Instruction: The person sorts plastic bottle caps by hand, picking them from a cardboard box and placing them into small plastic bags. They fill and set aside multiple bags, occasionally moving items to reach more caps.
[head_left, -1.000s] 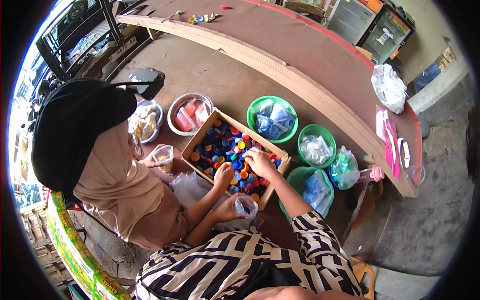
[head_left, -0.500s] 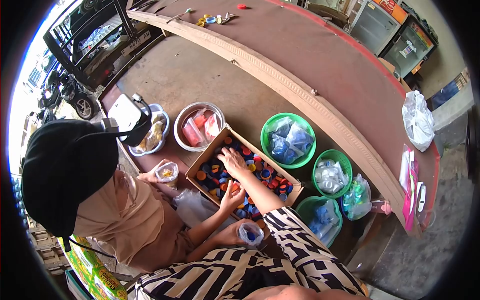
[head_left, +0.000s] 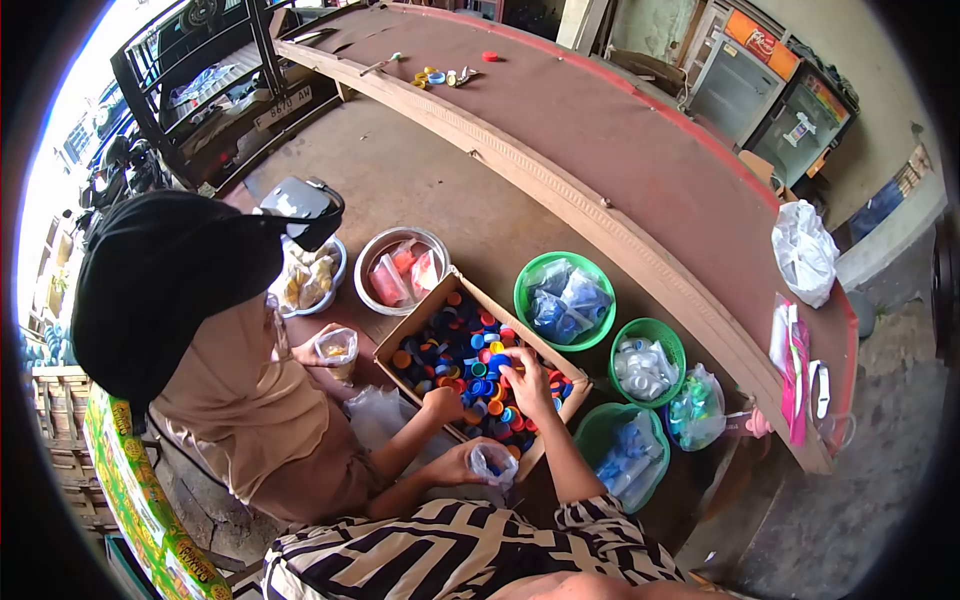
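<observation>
An open cardboard box (head_left: 560, 410) holds a loose mix of blue, red, orange and yellow bottle caps (head_left: 480, 345). Over its right part, my right hand (head_left: 530, 384) pinches a blue cap (head_left: 500, 364) between fingertips. Below the box's near edge, my left hand (head_left: 460, 464) is wrapped round a clear plastic bag (head_left: 493, 462) with its mouth open and something blue inside. To the left, a co-worker in a black cap (head_left: 170, 290) has one closed hand (head_left: 441, 405) at the box's near side; the other (head_left: 312, 350) holds a clear bag of yellow caps (head_left: 337, 350).
Bagged items fill a metal bowl (head_left: 362, 262), a pale basin (head_left: 343, 270), a green basin (head_left: 606, 330), a green basket (head_left: 683, 350) and a pale green tub (head_left: 660, 470). A wooden ledge (head_left: 560, 180) crosses behind them. A white bag (head_left: 804, 250) lies on the far right.
My right hand has moved right from the box's far left part and now has a blue cap. The co-worker's hand at the box has shifted left and closed. The view has shifted too.
</observation>
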